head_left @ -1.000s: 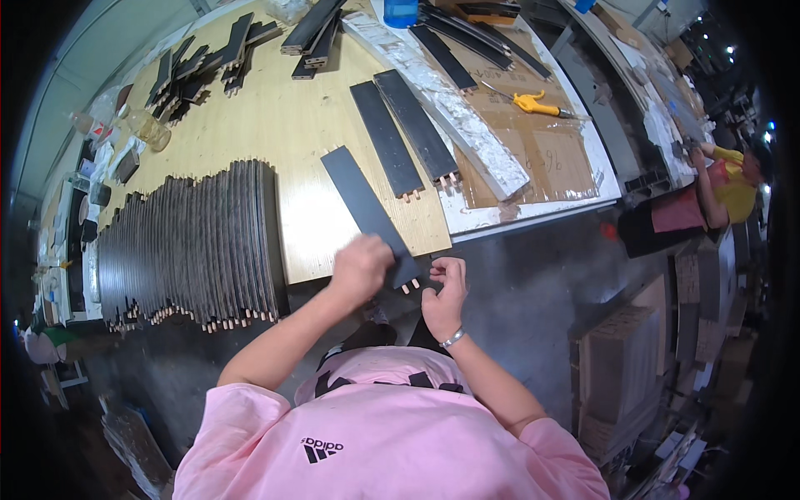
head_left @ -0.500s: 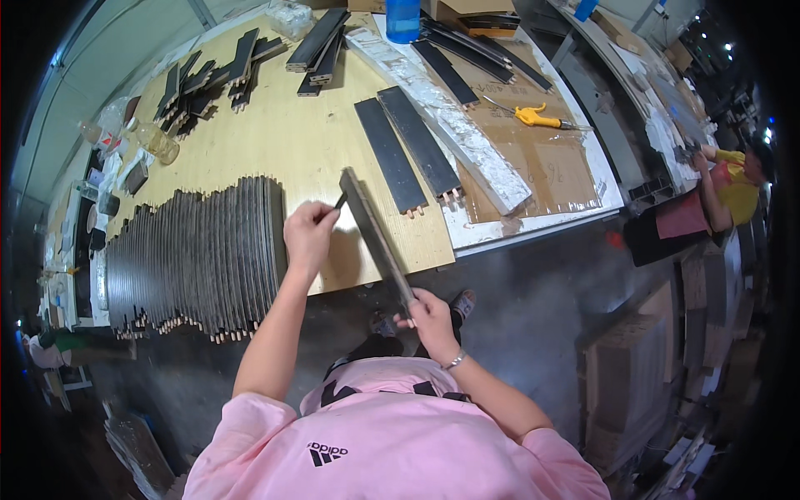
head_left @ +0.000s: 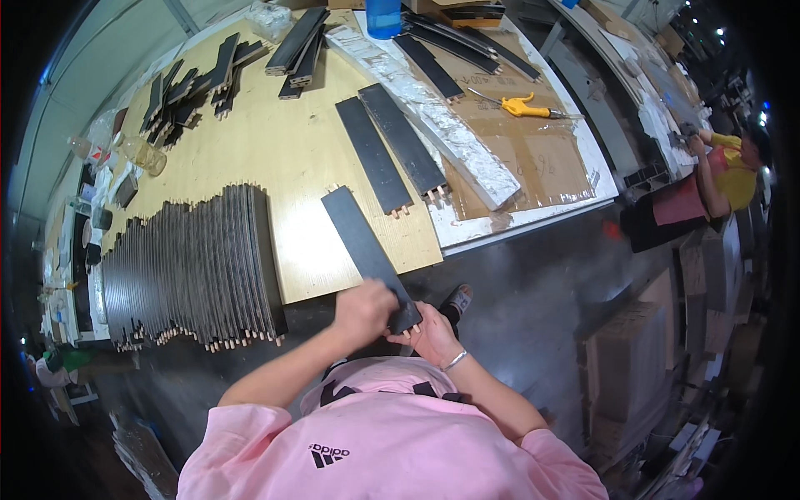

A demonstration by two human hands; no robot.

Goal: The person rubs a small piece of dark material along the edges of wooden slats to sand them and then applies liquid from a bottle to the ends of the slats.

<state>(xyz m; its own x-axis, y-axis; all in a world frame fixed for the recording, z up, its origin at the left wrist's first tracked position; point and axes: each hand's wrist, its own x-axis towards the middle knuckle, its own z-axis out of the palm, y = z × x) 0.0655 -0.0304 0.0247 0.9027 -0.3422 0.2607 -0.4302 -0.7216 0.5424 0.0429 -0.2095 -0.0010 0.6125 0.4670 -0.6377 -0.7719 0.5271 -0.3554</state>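
A flat black board point(head_left: 368, 250) with light wooden dowels at both ends slants over the table's front edge, broad face up. My right hand point(head_left: 433, 335) grips its near end, beside the dowels. Over that near part, my left hand point(head_left: 365, 315) is curled closed and smeared by motion; whatever its fingers hold is hidden. Left of the board, a long row of similar boards point(head_left: 196, 267) stands on edge, packed together, dowels showing. Two more boards, one of them the nearer board point(head_left: 373, 158), lie flat just beyond the held one.
A white-wrapped strip point(head_left: 433, 117) crosses the table beside a cardboard sheet point(head_left: 533, 158), on which a yellow air blow gun point(head_left: 525, 107) lies. Loose boards point(head_left: 187, 96) are heaped far left. A blue container point(head_left: 383, 18) stands at the back. Another person point(head_left: 708, 179) works far right.
The board has turned from on edge to broad face up. My left hand has come from beside its far end to its near end. My right hand still grips the near end.
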